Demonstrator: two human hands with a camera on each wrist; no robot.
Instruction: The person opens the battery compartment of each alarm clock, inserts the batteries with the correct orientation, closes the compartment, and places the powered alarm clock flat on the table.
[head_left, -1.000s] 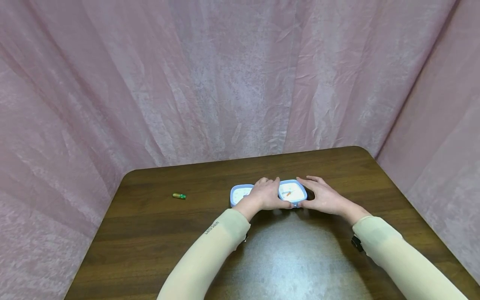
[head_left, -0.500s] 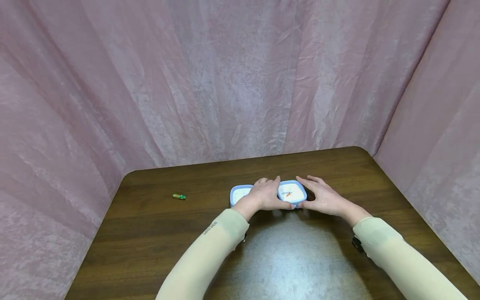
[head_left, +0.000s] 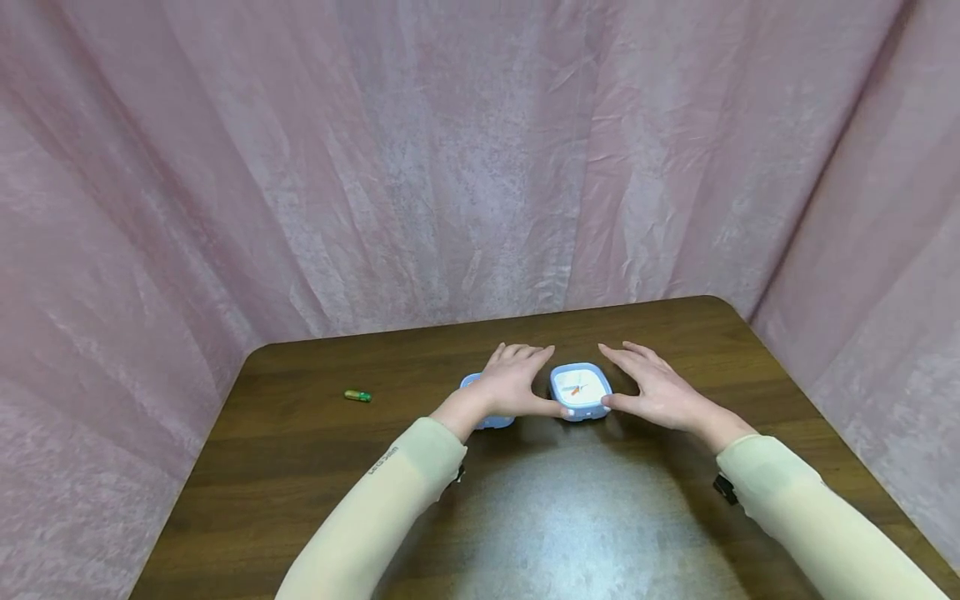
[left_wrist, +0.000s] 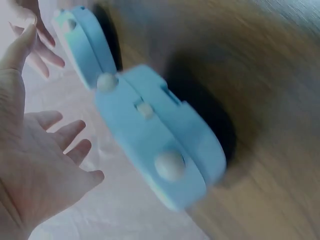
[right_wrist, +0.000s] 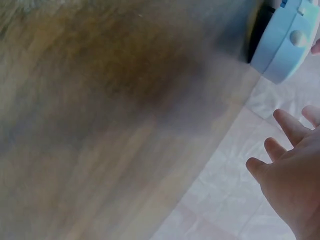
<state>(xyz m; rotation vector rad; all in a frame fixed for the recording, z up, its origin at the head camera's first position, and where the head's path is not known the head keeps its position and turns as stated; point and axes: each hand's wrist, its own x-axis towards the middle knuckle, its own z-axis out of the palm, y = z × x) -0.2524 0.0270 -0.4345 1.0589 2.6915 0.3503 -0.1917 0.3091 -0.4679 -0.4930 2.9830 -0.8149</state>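
Note:
A blue square alarm clock (head_left: 581, 385) with a white face and an orange hand sits on the table between my hands. My left hand (head_left: 506, 387) is spread, its thumb tip at the clock's front left corner and its fingers away from the case. On the other side my right hand (head_left: 654, 392) is spread too, thumb tip at the front right corner, fingers apart from the case. A second blue clock (head_left: 495, 422) stands to the left, mostly hidden under my left hand and wrist. In the left wrist view this nearer clock (left_wrist: 155, 135) shows pale round knobs.
A small green and gold battery (head_left: 357, 396) lies on the brown wooden table (head_left: 292, 467) at the left. Pink curtains (head_left: 465, 167) hang behind the table's back edge and along both sides.
Both hands have loosened from the right clock and their fingers have spread away from it. My left hand has shifted left, over the second clock. The right clock has moved slightly left and nearer.

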